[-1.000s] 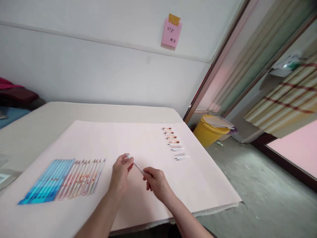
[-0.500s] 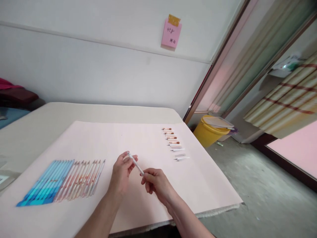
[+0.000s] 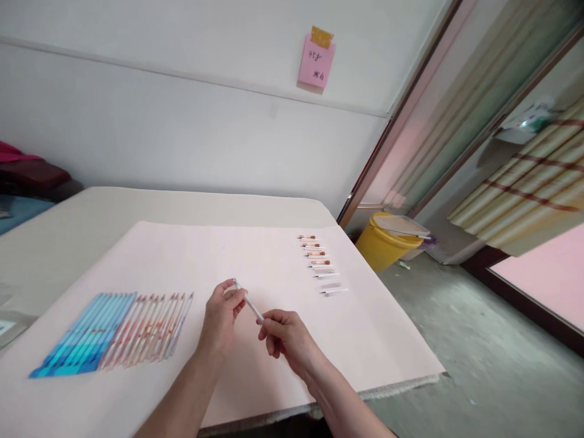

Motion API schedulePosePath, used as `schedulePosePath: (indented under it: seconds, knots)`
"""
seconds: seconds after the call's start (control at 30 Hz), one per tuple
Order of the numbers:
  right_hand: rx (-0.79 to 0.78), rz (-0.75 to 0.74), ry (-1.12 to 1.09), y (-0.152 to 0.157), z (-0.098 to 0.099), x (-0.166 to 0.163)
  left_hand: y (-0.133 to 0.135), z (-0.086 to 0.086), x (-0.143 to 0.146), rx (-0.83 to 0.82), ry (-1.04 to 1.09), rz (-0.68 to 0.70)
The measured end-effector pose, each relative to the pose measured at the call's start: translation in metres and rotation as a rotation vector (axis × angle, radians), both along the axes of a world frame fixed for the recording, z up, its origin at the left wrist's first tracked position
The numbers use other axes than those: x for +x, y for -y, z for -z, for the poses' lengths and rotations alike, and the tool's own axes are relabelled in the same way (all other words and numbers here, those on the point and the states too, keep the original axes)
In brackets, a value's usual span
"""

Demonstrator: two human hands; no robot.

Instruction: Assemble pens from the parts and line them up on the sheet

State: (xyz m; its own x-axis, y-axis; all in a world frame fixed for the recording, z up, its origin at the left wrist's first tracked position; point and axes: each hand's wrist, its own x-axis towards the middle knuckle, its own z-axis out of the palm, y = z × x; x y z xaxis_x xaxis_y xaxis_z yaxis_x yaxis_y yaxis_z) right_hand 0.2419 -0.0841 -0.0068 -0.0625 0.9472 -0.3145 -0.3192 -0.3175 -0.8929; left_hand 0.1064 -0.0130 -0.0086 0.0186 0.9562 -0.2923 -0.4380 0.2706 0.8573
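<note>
A thin whitish pen [image 3: 249, 302] hangs just above the pale pink sheet [image 3: 255, 255], held at both ends. My left hand [image 3: 221, 319] pinches its far end with closed fingertips. My right hand [image 3: 285, 337] grips the near end between thumb and fingers. To the left lies a tidy row of several pens [image 3: 114, 331], blue ones at the left and pink-white ones at the right. At the far right a column of several small pen parts [image 3: 322, 264] rests on the sheet.
The sheet covers a beige table [image 3: 137, 204] against a white wall. A pink sticky note [image 3: 316, 61] hangs on the wall. A yellow bucket [image 3: 385, 240] stands on the concrete floor to the right, past the table edge. Red and dark fabric [image 3: 27, 173] lies at far left.
Both hands have kept hold of the pen and shifted only slightly; my right hand has slid a little toward my left along it. The rows on the sheet have not moved.
</note>
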Motion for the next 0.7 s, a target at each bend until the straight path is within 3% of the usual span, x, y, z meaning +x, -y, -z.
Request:
schedulePosePath:
  seconds: [0.27,0.5,0.7]
  knots:
    - [-0.024,0.006,-0.070,0.001,-0.001,0.000,0.001,-0.005,0.001,-0.008,0.009,-0.006]
    - [-0.260,-0.033,-0.461,0.002,0.001,0.000,0.002,-0.015,-0.004,0.050,0.100,0.075]
    - [-0.145,-0.020,-0.346,0.000,0.002,-0.006,0.001,-0.013,-0.002,0.004,0.017,0.025]
